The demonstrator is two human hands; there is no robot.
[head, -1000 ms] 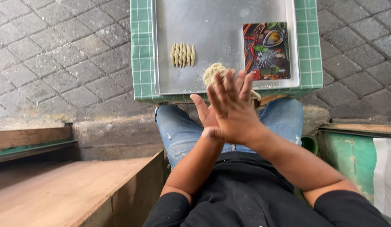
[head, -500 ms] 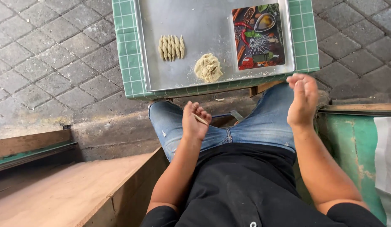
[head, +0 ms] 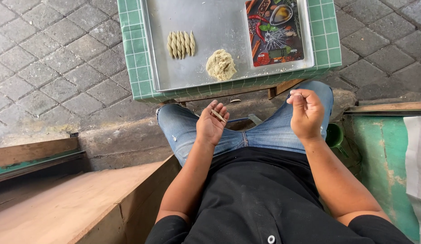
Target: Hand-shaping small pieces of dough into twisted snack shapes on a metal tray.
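Observation:
My left hand (head: 211, 124) rests palm up over my left knee with a thin rolled strip of dough (head: 217, 115) lying across its fingers. Over my right knee my right hand (head: 306, 113) is raised, its fingers curled inward and its fingertips pinched together; nothing shows clearly in it. Ahead lies a metal tray (head: 246, 72) on a small table with a green checked cloth (head: 137, 74). The tray carries a row of several twisted dough pieces (head: 180, 44), a lump of pale dough (head: 221, 65) and a flat scale (head: 274, 31) printed with spices.
Grey paving stones (head: 56, 58) surround the table. A wooden bench (head: 70, 203) stands at my lower left. At the right are a green painted ledge (head: 384, 149), a green cup (head: 333, 134) and a white sheet (head: 416, 153).
A second ago both hands were pressed together in front of me, rubbing. They have since parted to the knees, and a rolled dough strip now lies on my left fingers.

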